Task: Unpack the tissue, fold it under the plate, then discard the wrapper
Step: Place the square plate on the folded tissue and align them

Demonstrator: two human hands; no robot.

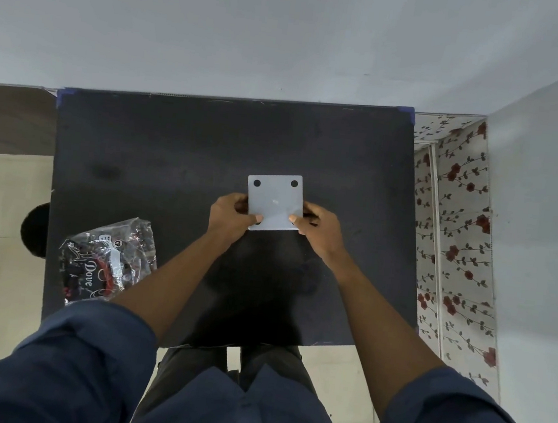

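Observation:
A small square white plate [274, 199] with black dots at its corners lies on the black table top [173, 152], a little right of centre. My left hand [232, 216] grips its near-left corner and my right hand [317, 227] grips its near-right corner, thumbs on top. A crumpled clear plastic wrapper [107, 260] with black and red print lies at the table's near-left corner, apart from both hands. No tissue shows; whether one lies beneath the plate is hidden.
The table stands against a pale wall [288, 40]. A floral-patterned surface [454, 236] runs along its right side. A dark round object [35, 230] sits on the floor beside the table's left edge. My legs stand at the near edge.

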